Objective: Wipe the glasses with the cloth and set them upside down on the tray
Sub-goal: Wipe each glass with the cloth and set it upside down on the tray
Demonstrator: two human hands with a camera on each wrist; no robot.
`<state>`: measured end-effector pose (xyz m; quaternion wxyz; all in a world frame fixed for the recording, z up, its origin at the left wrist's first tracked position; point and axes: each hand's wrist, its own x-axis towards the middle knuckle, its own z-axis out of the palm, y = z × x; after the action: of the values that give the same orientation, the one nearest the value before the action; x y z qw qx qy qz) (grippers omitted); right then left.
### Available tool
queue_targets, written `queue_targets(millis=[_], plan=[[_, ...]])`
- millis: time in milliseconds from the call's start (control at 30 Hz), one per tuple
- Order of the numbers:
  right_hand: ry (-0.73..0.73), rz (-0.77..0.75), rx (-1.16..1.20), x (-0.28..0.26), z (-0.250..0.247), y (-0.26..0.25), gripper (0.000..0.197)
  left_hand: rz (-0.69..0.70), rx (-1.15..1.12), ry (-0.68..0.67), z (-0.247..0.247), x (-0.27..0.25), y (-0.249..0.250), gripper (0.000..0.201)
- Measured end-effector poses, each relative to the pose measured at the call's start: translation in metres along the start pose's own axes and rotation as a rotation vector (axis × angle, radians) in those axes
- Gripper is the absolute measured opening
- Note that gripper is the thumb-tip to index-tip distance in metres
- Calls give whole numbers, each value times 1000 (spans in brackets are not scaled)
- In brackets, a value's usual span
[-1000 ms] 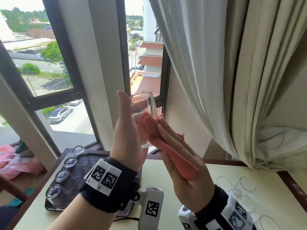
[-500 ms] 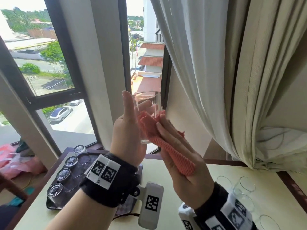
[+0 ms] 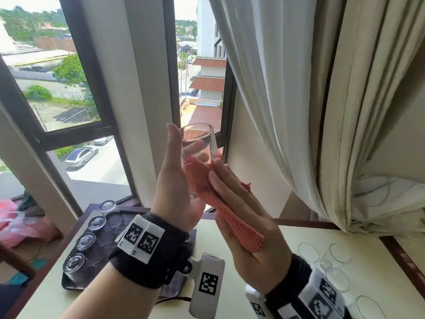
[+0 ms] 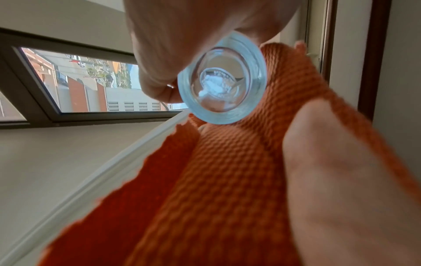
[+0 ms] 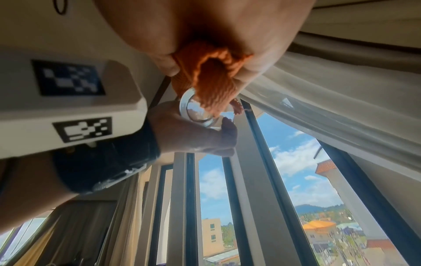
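Note:
My left hand (image 3: 181, 143) holds a clear glass (image 3: 200, 143) upright in the air before the window, thumb up its near side and fingers curled round the far side. The glass's thick base (image 4: 222, 84) faces the left wrist camera. My right hand (image 3: 232, 194) holds a folded orange cloth (image 3: 230, 217) along its palm and presses it against the glass's lower right side. The cloth (image 5: 212, 86) covers part of the glass (image 5: 198, 111) in the right wrist view. A dark tray (image 3: 67, 286) at lower left carries several upside-down glasses (image 3: 88, 240).
Several upright glasses (image 3: 338, 277) stand on the pale table (image 3: 276, 261) at lower right. A cream curtain (image 3: 322, 111) hangs at the right, close to my hands. The window frame (image 3: 170, 65) is right behind the glass. Pink items (image 3: 23, 226) lie beyond the table's left edge.
The glass stays raised in my left hand. My right hand has slid the cloth slightly against its side. Otherwise little has moved.

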<state>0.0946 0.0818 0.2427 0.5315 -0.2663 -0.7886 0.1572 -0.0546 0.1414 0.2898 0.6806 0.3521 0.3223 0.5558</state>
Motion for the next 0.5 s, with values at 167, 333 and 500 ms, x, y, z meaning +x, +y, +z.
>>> queue_targets(millis=[167,333,500], plan=[[117,228,91,13,-5,7,48,75,33,51,3,-8,-13,93],[120,103,15,45,-11,-3,46,164,52,-43,13,-11,-14,78],[40,24,81,4,-4,1,44,161,53,-15,2,-5,-1,80]])
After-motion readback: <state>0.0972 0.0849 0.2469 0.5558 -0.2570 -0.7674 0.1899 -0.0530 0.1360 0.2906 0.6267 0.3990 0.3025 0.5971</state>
